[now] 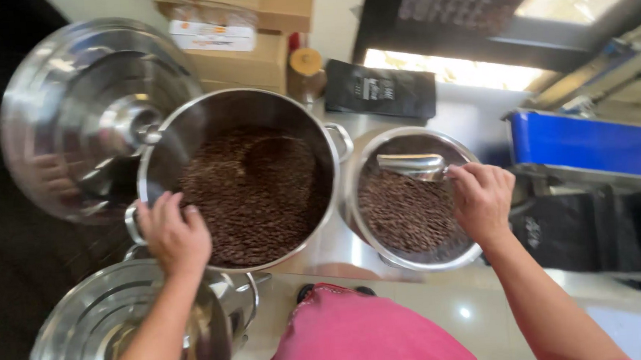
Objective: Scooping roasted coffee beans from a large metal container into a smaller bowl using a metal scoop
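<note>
Two hands, scoop (pixel 413 166) gripped right (pixel 483 200), pot rim (pixel 158 175) left (pixel 174 235)

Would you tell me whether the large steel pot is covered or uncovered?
Uncovered: the large steel pot shows coffee beans inside, and its lid leans behind it.

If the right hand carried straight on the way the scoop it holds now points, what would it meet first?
The right hand holds a metal scoop pointing leftward over the coffee beans. Going straight on, it would probably meet the far-left wall of the smaller steel pot first; depth is unclear.
</note>
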